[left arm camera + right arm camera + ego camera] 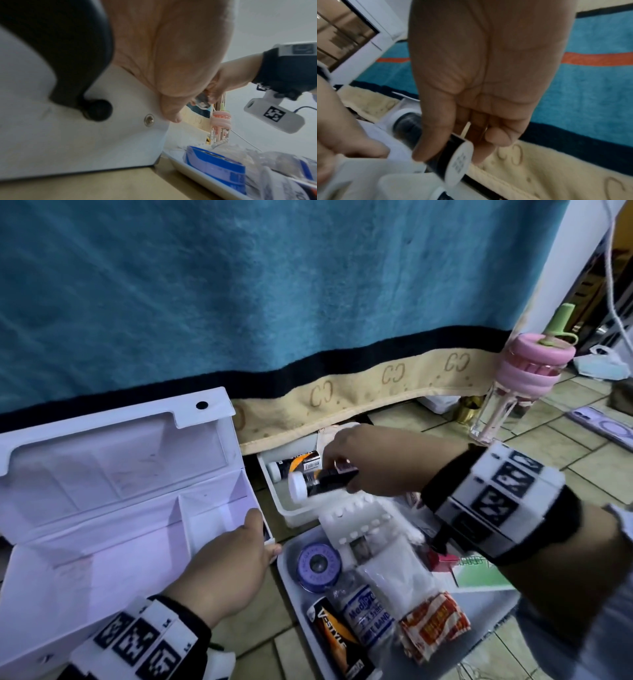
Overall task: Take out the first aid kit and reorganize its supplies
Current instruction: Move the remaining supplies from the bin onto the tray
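Two trays are seen on the tiled floor (565,460). Nearest, a white tray (291,577) is filled with a blue tape roll (315,564), a bandage pack (368,616) marked "MediPro", and a dark tube (334,642) marked "V-STYLE". The open first aid kit (113,508), its compartments bare, is gripped at its right edge by the left hand (226,570). A white-capped dark bottle (308,484) is clasped by the right hand (380,463) above a smaller tray (291,511), where another bottle (294,462) lies. Behind, a teal blanket (257,285) is draped, "CC" along its border.
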A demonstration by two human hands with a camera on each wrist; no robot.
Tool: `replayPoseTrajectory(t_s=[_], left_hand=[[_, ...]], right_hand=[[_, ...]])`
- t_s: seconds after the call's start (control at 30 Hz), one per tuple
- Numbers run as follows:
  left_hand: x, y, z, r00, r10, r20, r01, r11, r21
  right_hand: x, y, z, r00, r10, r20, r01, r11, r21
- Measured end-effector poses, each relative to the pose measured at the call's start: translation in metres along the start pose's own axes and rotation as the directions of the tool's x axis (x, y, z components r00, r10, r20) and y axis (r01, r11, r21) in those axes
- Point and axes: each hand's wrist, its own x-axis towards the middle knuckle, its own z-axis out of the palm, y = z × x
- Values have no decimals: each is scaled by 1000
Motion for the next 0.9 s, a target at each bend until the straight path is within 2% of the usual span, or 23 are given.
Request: replayPoseTrajectory(t_s=[0.13, 0.2, 0.33, 0.47, 0.63, 0.8, 0.9], left_hand=[[-1, 2, -1, 1000, -12, 4, 12, 1000, 3], [-1, 1, -1, 1000, -13, 1, 13, 1000, 2], [0, -1, 1, 1000, -13, 5, 13, 1000, 24], [1, -2, 2, 1000, -9, 0, 9, 999, 32], [1, -1, 1, 1000, -22, 6, 22, 1000, 17], [-1, 0, 0, 1000, -24, 10, 24, 1000, 9], [-1, 1, -2, 1000, -21, 17, 21, 1000, 3]], right_hand=[[-33, -18, 14, 984, -83, 156, 85, 996, 0], [-38, -29, 28, 975, -122, 186, 124, 992, 1], [-38, -39, 51, 978, -131, 164, 142, 988, -57], [-37, -39, 53, 983, -148, 107, 161, 980, -121], [-31, -31, 28, 991, -80, 105, 79, 997, 9], [13, -10, 1, 995, 95, 7, -93, 988, -126], [49, 2, 4, 988, 135, 74, -122, 979, -163]])
